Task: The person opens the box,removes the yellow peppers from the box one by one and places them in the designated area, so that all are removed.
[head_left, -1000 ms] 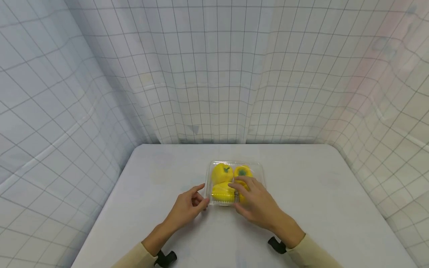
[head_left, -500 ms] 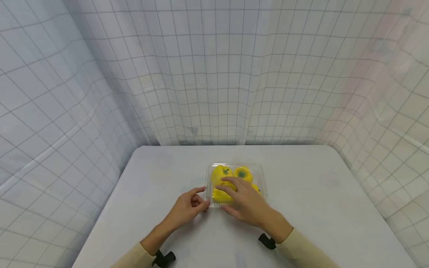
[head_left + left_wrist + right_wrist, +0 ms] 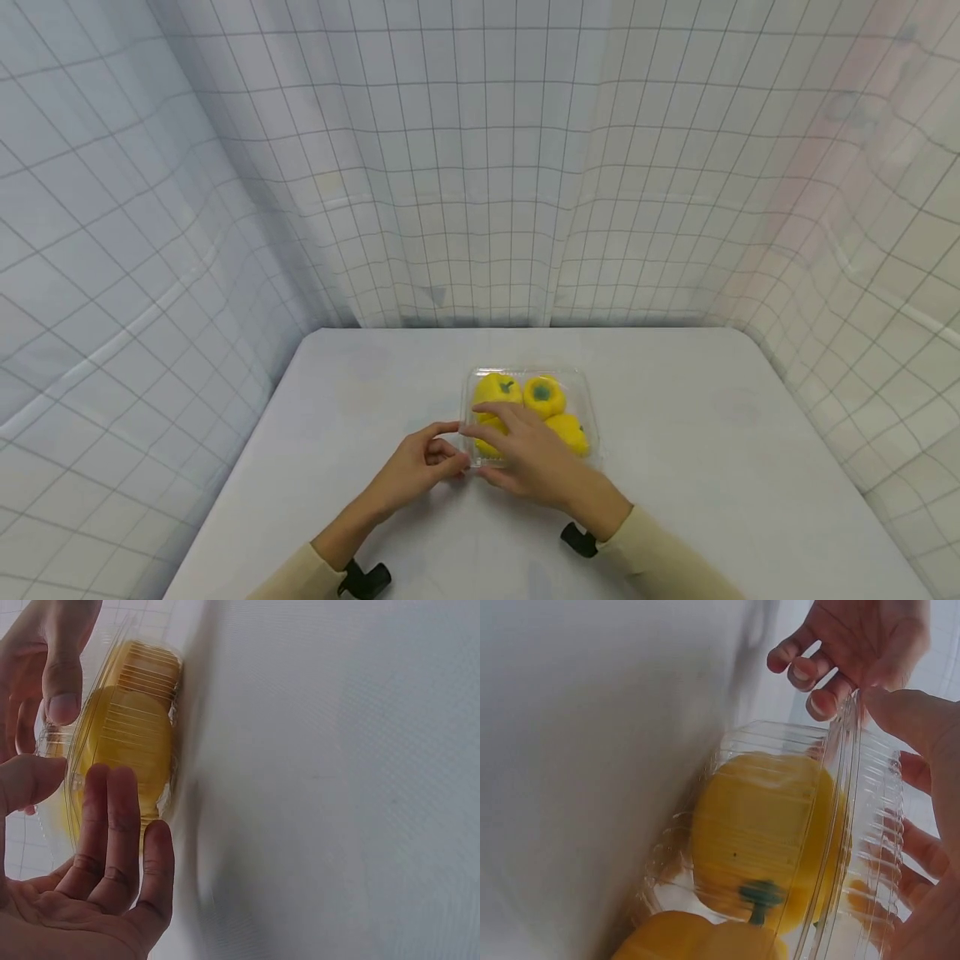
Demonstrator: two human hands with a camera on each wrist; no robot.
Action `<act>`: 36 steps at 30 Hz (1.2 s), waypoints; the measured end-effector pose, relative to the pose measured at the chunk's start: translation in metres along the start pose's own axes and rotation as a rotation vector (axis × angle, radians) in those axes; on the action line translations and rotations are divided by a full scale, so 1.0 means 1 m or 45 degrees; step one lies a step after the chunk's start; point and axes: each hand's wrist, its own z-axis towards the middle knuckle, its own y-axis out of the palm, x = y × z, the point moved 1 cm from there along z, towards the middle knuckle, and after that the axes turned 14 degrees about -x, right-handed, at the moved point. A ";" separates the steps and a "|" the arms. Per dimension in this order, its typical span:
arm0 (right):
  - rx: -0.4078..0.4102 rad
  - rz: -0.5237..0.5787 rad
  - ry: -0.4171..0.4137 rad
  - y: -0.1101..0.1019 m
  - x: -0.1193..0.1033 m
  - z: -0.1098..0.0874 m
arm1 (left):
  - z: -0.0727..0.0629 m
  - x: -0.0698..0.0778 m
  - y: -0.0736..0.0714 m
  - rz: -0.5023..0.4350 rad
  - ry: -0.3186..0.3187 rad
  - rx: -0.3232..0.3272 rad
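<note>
A clear plastic clamshell container sits on the table with its lid down over several yellow bell peppers. My left hand holds its front left corner; in the left wrist view the thumb meets the rim and the fingers lie along the side wall. Over the front of the lid reaches my right hand, its fingers spread and lightly bent. Its thumb presses at the rim close to the left thumb. One green pepper stem shows through the wall in the right wrist view.
The container stands toward the middle of a white table with rounded back corners. White curtains with a dark grid pattern hang behind the table and at both sides. A black wrist mount shows at the left sleeve.
My right hand has slid left along the front of the container to the corner, uncovering the front right pepper. The left hand has stayed at the front left corner.
</note>
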 end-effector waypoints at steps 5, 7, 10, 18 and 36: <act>-0.006 -0.018 -0.004 0.003 -0.004 0.004 | -0.001 -0.002 -0.001 -0.077 0.002 -0.030; -0.012 -0.036 0.006 0.004 -0.006 0.005 | -0.002 -0.002 -0.001 -0.093 0.002 -0.040; -0.018 -0.059 0.018 0.006 -0.007 0.006 | -0.002 -0.002 -0.001 -0.131 0.002 -0.056; 0.006 -0.102 0.015 0.010 -0.007 0.009 | -0.004 -0.005 -0.003 -0.216 0.012 -0.106; 0.058 -0.134 0.021 0.012 -0.009 0.014 | -0.004 -0.006 -0.004 -0.160 0.027 -0.109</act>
